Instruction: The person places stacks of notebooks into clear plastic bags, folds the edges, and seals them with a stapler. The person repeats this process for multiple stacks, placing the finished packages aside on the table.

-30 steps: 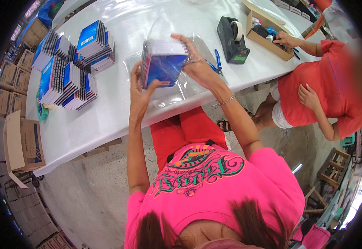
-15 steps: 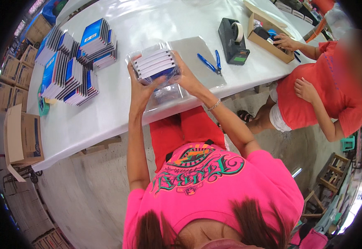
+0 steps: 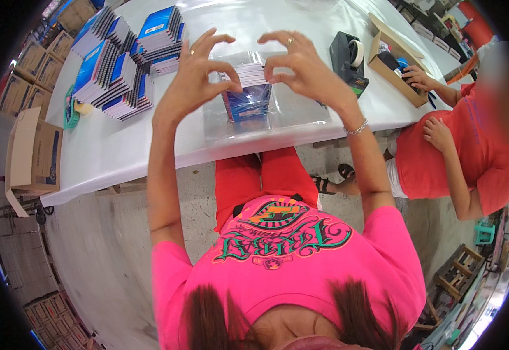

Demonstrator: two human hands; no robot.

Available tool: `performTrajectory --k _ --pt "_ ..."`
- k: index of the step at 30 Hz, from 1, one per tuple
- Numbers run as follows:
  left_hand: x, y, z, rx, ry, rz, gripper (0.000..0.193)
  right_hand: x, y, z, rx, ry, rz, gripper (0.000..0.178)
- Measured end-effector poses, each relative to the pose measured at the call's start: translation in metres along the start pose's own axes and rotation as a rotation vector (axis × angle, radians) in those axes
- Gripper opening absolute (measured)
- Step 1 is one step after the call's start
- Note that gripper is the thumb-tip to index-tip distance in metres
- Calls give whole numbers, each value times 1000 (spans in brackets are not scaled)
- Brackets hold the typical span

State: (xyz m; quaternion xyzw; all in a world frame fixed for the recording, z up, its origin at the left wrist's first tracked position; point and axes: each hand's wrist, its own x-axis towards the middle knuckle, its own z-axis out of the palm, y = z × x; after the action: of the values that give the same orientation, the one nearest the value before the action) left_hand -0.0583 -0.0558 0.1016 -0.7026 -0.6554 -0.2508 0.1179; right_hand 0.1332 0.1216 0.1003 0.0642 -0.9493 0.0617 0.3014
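As the head view had it, a small block of blue-covered notebooks with white page edges (image 3: 247, 104) sat in clear film on a shiny white-covered table (image 3: 114, 160), right between the two hands. The bare left hand (image 3: 193, 84) was at its left edge and the bare right hand (image 3: 310, 67) at its right, thumb and forefinger close together on each, other fingers loosely spread. Couldn't tell if they were pinching film or not, sorry. Blue spiral notebook piles (image 3: 91, 69) stood off left, a black tape dispenser (image 3: 342, 58) off right
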Motion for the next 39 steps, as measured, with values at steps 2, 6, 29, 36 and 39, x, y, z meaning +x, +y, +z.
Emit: performTrajectory --k 2,6,29,36,39 --pt "15 4 -19 134 -29 22 16 18 -2 -16 28 75 -6 10" --pt "28 2 -32 -218 95 -32 27 44 7 -34 244 129 98 14" --pt "-40 22 104 -1288 199 -660 97 -49 -1 109 1237 47 626 93" --pt "-44 21 116 -1304 291 -589 91 -46 1 100 1231 -16 621 97" --pt "-46 24 121 -1143 373 -605 98 -55 -4 104 1043 94 604 90"
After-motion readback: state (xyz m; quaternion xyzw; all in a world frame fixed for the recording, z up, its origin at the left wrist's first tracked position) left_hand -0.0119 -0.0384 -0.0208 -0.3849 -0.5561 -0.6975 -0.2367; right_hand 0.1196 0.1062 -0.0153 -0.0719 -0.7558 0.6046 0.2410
